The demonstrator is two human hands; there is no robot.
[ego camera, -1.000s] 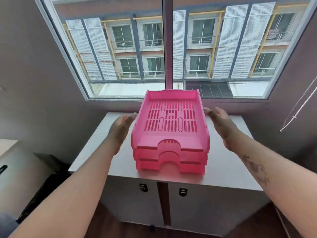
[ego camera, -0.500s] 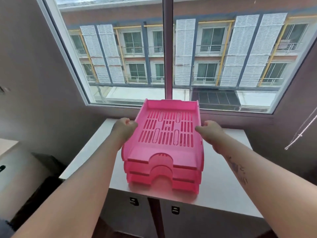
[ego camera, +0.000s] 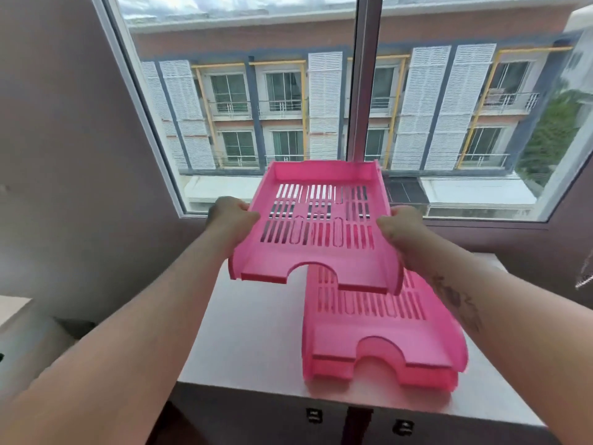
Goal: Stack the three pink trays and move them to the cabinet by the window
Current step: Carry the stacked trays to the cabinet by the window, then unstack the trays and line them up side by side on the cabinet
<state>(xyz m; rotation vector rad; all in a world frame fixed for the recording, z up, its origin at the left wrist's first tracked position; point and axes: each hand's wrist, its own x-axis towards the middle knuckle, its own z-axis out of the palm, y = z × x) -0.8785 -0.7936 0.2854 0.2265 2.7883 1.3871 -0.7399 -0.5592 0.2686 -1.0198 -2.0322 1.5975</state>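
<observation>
I hold the top pink tray in the air above the cabinet, tilted with its far end up. My left hand grips its left wall and my right hand grips its right wall. Two more pink trays lie stacked on the white cabinet top, below and to the right of the lifted one. The lifted tray hides their far ends.
A large window with a central post rises right behind the cabinet. Brown walls close in on both sides. Two cabinet doors with small dark locks face me below. A blind cord hangs at the right edge.
Both hands closed on the sides of the top tray and lifted it off the stack, up and slightly left. The two lower trays stay on the cabinet.
</observation>
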